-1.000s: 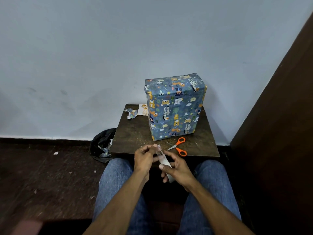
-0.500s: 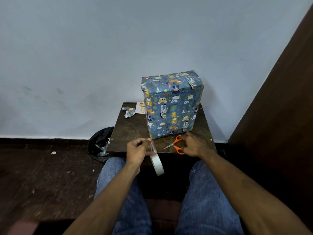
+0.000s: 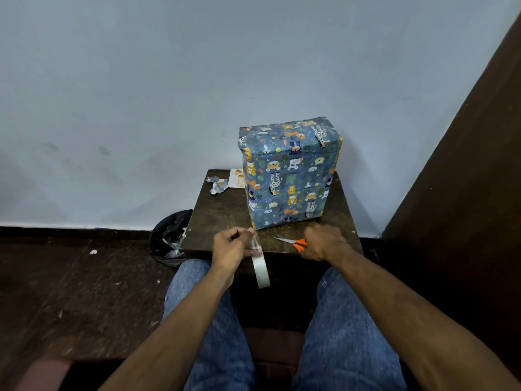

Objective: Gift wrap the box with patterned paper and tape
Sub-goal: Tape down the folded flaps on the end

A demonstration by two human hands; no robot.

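Box (image 3: 289, 173), already covered in blue animal-print paper, stands upright at the back right of the small dark bench (image 3: 225, 215), close to the wall. From your head camera, little has shifted in the last half second: your right hand (image 3: 321, 242) was already at the orange-handled scissors (image 3: 293, 242), and it now sits lower over the handles, its fingers curled down on them while the blades point left across the bench. A second ago that hand was still on the tape. Your left hand (image 3: 229, 245) keeps its place at the front edge of the bench, fingers (image 3: 249, 232) closed in a pinch on a clear strip of tape, and the white tape roll (image 3: 260, 270) hangs from that strip below the hand, between your knees.
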